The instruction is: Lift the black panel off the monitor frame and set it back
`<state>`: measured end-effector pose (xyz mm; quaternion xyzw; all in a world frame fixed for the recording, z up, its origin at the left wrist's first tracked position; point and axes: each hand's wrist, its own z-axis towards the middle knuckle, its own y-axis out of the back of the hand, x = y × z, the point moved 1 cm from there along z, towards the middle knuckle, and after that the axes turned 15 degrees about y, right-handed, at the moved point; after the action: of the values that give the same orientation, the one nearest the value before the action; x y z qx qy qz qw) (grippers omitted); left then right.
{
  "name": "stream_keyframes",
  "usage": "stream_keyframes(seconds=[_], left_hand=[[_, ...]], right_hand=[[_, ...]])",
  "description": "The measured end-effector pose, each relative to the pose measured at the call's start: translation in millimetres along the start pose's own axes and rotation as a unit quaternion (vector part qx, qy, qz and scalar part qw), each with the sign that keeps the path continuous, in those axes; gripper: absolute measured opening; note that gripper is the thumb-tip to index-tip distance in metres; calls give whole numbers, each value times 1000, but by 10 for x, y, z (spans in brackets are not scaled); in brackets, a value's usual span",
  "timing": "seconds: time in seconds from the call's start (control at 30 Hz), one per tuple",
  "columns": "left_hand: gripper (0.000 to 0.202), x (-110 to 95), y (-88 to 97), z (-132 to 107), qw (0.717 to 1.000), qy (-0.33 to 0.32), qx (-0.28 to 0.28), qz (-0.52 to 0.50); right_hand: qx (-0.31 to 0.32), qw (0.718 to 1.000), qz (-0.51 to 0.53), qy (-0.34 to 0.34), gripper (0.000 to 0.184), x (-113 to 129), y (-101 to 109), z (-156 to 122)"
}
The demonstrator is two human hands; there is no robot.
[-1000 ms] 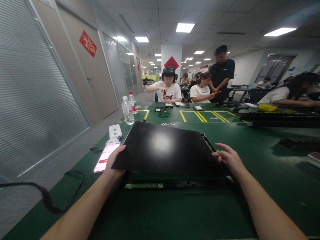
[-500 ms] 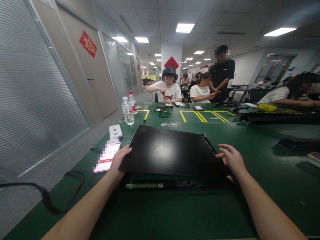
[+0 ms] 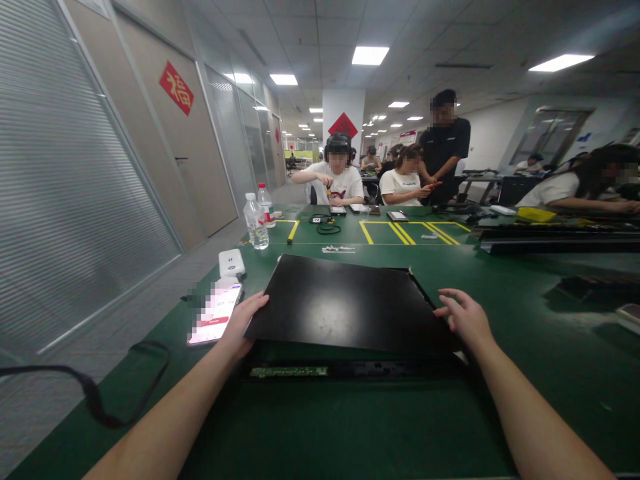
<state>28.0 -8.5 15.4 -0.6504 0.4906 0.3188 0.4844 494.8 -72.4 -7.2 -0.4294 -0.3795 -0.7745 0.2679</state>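
Green surface (image 3: 540,413) spreads before you. Door (image 3: 200,153), left: red diamond (image 3: 177,88), gold 福 legible. Black panel (image 3: 345,307) directly ahead of you, tilted, left side raised above a black frame (image 3: 385,369). Your forearms reach forward from both lower corners; left hand (image 3: 246,321) clamped on the panel's left edge, thumb on top; right hand (image 3: 466,319) beside its right edge, fingers apart, contact cannot be told. Phone (image 3: 218,313) crowds your left hand: screen lit, digits partly blurred. Beyond: clear bottle (image 3: 257,225) and red-capped bottle (image 3: 267,208), labels too small to read; white device (image 3: 231,263) nearer. Green circuit strip (image 3: 289,371) along the frame's near side.
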Motion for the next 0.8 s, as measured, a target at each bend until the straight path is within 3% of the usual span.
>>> stream_keyframes(seconds=[0.27,0.8], left_hand=[[29,27,35,42,1000,16,23,3],[26,-14,-15,3,999,42,-2,1]], right_hand=[[7,999,-45,2,49,55,10,-26],[15,993,-115,33,46,-27,10,4]])
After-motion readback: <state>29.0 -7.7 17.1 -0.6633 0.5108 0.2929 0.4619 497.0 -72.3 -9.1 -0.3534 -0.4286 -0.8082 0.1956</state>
